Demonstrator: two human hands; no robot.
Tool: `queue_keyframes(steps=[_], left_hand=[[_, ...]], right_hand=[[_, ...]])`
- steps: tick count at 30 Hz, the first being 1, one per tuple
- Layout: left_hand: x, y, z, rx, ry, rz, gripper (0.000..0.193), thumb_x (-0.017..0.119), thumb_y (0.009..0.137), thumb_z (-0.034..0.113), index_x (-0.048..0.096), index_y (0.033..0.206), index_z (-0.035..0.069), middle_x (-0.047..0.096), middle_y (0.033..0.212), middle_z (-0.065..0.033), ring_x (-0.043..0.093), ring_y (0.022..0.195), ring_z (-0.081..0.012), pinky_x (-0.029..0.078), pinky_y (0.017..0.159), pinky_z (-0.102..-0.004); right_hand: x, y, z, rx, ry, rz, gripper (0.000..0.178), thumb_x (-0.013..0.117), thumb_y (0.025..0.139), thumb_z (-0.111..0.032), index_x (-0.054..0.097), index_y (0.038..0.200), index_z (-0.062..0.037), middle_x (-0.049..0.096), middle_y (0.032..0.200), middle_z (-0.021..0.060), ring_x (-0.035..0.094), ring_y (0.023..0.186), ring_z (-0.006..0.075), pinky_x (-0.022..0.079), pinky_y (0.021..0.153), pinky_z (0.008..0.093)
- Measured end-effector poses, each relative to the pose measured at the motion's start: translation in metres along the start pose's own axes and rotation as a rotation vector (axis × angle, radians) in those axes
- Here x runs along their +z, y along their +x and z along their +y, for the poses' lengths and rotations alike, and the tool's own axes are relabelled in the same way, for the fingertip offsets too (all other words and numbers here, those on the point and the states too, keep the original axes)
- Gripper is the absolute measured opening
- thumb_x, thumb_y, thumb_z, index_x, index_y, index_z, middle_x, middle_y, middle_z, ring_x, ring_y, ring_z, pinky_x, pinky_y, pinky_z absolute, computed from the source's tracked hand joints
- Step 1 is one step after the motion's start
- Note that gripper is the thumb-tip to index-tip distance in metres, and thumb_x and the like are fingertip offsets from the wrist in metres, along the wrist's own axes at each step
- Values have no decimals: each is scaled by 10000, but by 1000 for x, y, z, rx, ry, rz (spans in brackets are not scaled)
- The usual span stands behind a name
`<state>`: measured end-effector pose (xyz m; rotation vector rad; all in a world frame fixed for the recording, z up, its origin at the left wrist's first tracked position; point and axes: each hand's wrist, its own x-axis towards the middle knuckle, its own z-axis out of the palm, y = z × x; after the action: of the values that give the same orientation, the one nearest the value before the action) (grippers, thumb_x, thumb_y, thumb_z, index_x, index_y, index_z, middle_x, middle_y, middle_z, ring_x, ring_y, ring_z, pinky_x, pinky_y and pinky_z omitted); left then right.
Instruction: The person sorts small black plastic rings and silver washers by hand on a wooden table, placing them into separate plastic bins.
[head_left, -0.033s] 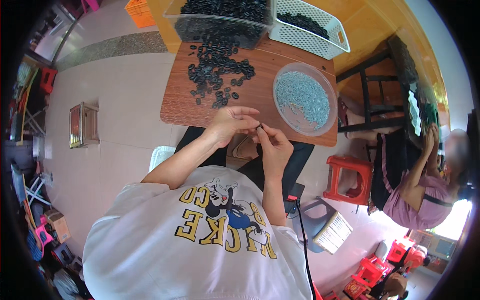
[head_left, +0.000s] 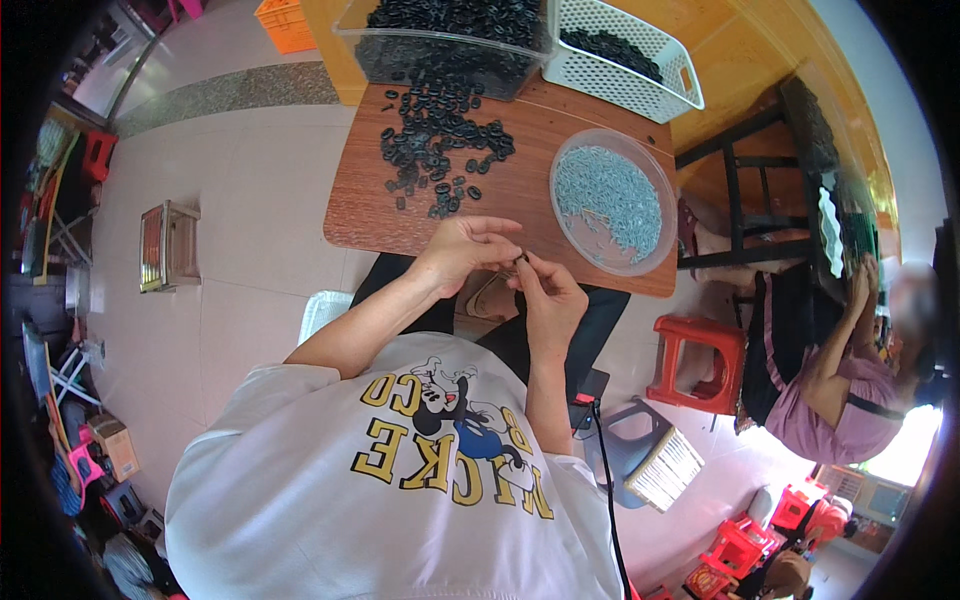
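Note:
Over the near edge of the brown wooden table [head_left: 370, 215], my left hand [head_left: 465, 252] and my right hand [head_left: 553, 298] meet. Both pinch a small black piece [head_left: 522, 257] between thumb and fingertips; its shape is mostly covered. The outer fingers of my left hand stretch out loosely. Beyond my hands lies a loose heap of small black oval, ring-like pieces [head_left: 440, 145]. To the right stands a clear round tub [head_left: 668, 222] with many tiny pale blue-grey pieces [head_left: 610, 185], too small to make out.
A clear bin [head_left: 430, 62] full of black pieces and a white perforated basket [head_left: 610, 88] stand at the table's far side. A red stool [head_left: 697, 365] is to the right, where another person [head_left: 835, 400] sits working. A low stool [head_left: 170, 248] stands on the left floor.

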<state>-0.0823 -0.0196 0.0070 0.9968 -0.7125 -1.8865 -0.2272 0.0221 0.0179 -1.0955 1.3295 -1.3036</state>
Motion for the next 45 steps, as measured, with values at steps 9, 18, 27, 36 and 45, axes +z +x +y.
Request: queue_keyframes(steps=[9, 18, 27, 36, 45], left_hand=[[-11, -4, -5, 45, 60, 22, 328, 645, 815, 18, 580, 1130, -45, 676, 857, -97, 634, 734, -119, 498, 623, -219], [-44, 30, 46, 758, 1499, 161, 236, 646, 755, 31, 656, 985, -24, 508, 872, -121, 472, 890, -277, 416, 793, -365], [-46, 43, 45, 727, 1449, 61, 164, 682, 722, 15, 642, 875, -29, 547, 879, -132, 509, 899, -286, 427, 786, -367], [-16, 33, 41, 342, 1000, 156, 169, 675, 782, 47, 656, 939, -14, 674, 815, -78, 612, 746, -145, 482, 681, -264], [-5, 20, 31, 30, 167, 9, 287, 670, 811, 52, 624, 1073, -55, 671, 917, -124, 614, 776, -106, 502, 704, -224]], right_hand=[[2, 1, 16, 69, 106, 16, 121, 638, 827, 13, 644, 938, 60, 655, 802, 81, 624, 644, 107, 495, 599, 201], [-6, 9, 16, 43, 213, 57, 116, 636, 828, 7, 642, 936, 49, 659, 820, 83, 626, 666, 109, 495, 630, 202], [-6, 18, 16, 97, 288, -25, 93, 629, 831, 2, 641, 920, 23, 653, 805, 70, 612, 682, 99, 459, 612, 199], [1, 37, 12, 135, 285, -39, 157, 662, 813, -29, 652, 963, 13, 624, 788, 11, 558, 668, 62, 431, 600, 184], [-2, 38, -3, 54, 158, 17, 138, 662, 810, -25, 674, 940, 19, 625, 736, 15, 558, 616, 60, 417, 538, 178]])
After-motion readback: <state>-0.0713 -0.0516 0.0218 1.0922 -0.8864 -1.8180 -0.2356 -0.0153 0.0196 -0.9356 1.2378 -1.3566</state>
